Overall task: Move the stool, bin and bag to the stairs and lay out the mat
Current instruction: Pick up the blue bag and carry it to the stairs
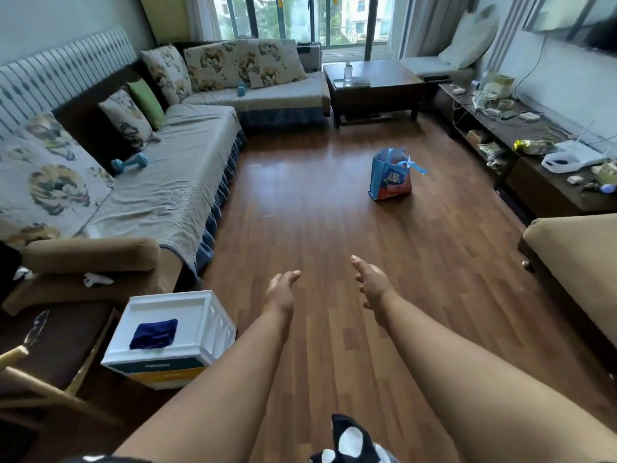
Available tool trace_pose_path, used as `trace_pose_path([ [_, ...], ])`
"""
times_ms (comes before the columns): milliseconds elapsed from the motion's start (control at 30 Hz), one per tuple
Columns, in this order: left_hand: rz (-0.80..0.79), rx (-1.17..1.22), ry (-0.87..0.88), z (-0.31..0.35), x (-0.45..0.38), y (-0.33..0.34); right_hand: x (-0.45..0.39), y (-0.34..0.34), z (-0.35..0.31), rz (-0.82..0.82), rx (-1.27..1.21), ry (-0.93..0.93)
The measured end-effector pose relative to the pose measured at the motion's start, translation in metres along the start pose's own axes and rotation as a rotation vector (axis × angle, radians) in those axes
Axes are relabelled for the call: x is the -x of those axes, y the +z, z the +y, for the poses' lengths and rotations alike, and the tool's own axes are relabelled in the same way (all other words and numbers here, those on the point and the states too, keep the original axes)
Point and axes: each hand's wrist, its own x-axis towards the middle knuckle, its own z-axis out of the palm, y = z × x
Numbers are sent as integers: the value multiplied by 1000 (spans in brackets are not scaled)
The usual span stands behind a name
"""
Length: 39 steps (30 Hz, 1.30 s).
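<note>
While both arms reach forward over the wooden floor [300, 202], the left hand [281, 290] and the right hand [372, 284] are open, with the fingers loosely spread, and they hold nothing. The palms turn toward each other, so I judge that the person is getting ready to take something with two hands, probably the bag [390, 177].

This blue bag stands upright and alone in the middle of the floor, well ahead of the hands, with its ribbon handle falling to the right side. No stool, bin, mat or stairs can be seen for sure. A white crate [173, 335] with a dark blue cloth [154, 334] on its top stands near the left forearm, just beside the sofa [173, 182]; whether it is the stool or the bin, I cannot tell.

For moving there is good room: the floor between the hands and the bag is free. The borders are the skirt of the sofa on the left, the dark coffee table [372, 85] behind the bag, the low cabinet [521, 162] on the right, and a brown cushioned seat [574, 262] near the right arm.
</note>
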Motion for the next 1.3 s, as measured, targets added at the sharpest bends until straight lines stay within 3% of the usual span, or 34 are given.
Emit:
trace_pose_path([
  [333,38,-2,-33,46,-80,60,-90,-29,-46,58,-86,53],
  [767,-151,-133,-31,143,-244,135,-228,-25,-124,287,-216,69],
  [1033,-287,-201,-86,164,-309,187,-288,-44,-149,389,-226,104],
  [1300,-243,-218,-70,203,-383,263,-388,-91,-182,384,-261,91],
])
